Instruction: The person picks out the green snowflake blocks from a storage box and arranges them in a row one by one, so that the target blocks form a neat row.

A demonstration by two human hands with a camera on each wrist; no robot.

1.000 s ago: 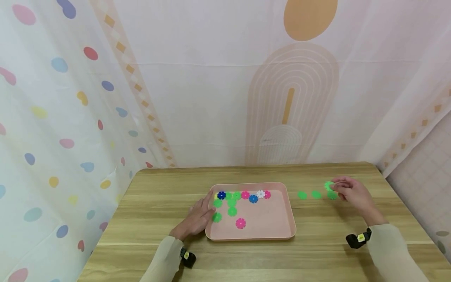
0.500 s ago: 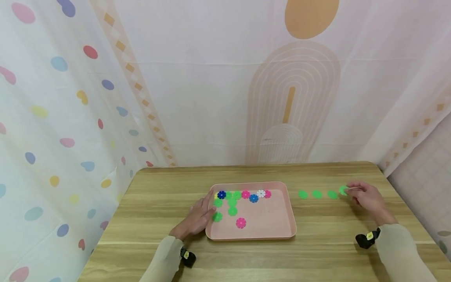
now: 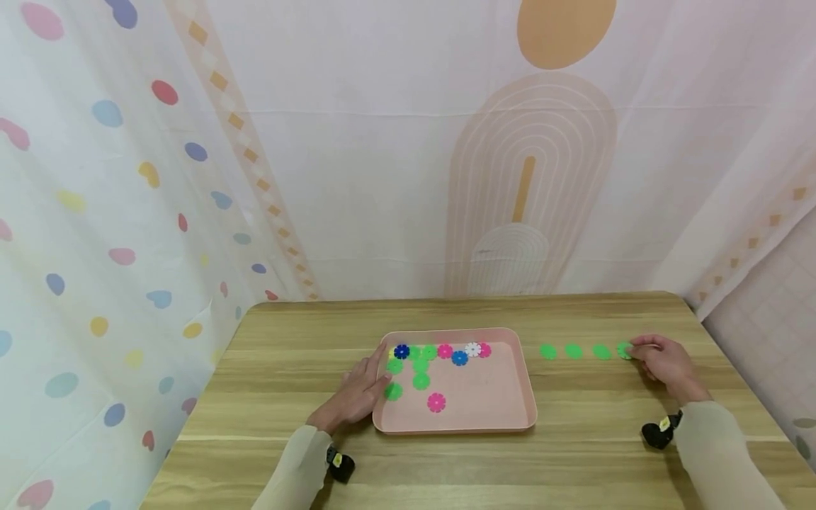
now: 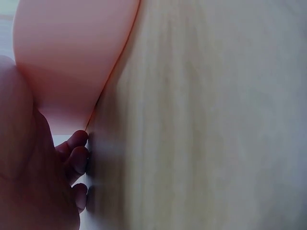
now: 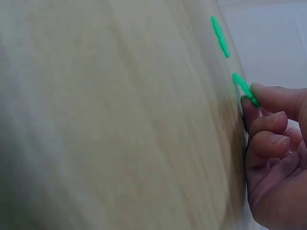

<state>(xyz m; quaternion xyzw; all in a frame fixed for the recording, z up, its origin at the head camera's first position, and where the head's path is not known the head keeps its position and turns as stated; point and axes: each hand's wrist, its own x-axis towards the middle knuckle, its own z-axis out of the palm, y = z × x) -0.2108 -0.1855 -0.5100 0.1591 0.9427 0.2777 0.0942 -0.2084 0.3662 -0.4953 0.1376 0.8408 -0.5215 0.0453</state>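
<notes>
Tray point(image 3: 484, 397) on table point(image 3: 293, 340) | discs point(image 3: 436, 402) inside tray | disc row point(image 3: 574, 351) right of tray

Smooth pink plastic with a soft sheen is seen in the tray point(image 3: 484, 397) at lower centre. The green disc point(image 3: 623, 350) at right looks to be moulded from bright, smooth plastic. The tabletop point(image 3: 472, 471) is finished in smooth, faintly shiny wood grain. The upper frame is filled by matt, creased cloth, the printed curtain point(image 3: 357, 177); matt cloth is also seen in the sleeve point(image 3: 714, 446) at lower right.
</notes>
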